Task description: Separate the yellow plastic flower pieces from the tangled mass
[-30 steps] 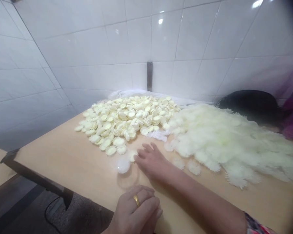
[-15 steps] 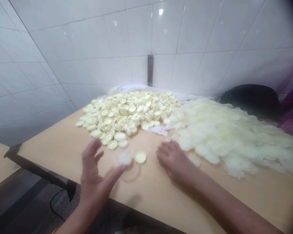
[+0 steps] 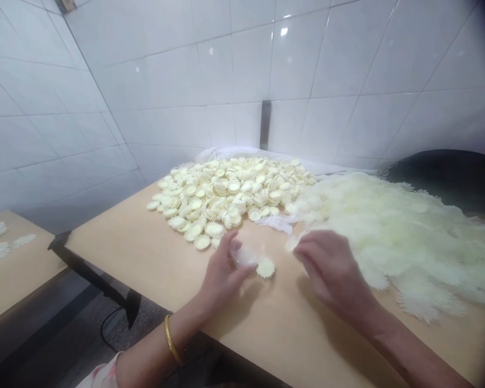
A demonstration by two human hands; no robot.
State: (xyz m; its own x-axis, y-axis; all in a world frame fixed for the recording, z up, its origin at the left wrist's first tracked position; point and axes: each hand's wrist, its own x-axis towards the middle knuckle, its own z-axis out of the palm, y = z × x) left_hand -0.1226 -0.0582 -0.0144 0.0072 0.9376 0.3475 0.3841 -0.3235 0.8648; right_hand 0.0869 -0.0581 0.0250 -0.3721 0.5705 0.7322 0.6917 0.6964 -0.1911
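Note:
My left hand (image 3: 224, 269) curves thumb and fingers around a small clear cup-like piece (image 3: 246, 256), held low over the table. Close to its thumb lies a single pale yellow toothed disc (image 3: 265, 268). My right hand (image 3: 331, 264) is closed in a pinch, with a thin whitish piece (image 3: 292, 242) at its fingertips, blurred, like one of the thin toothed discs. Beyond the hands spreads a pile of small pale yellow fluted cups (image 3: 222, 194). To the right is a heap of thin, whitish toothed discs (image 3: 372, 226).
The tan table (image 3: 121, 242) meets a tiled wall (image 3: 165, 81) at the back. White cloth or plastic (image 3: 278, 222) shows under the piles. A black rounded object (image 3: 448, 172) sits behind the heap. Another table (image 3: 16, 275) at left carries a few pale discs.
The view has swung left. My left hand has closed in around the clear piece, close to the single disc. My right hand has lifted off the table with a thin piece at its fingertips.

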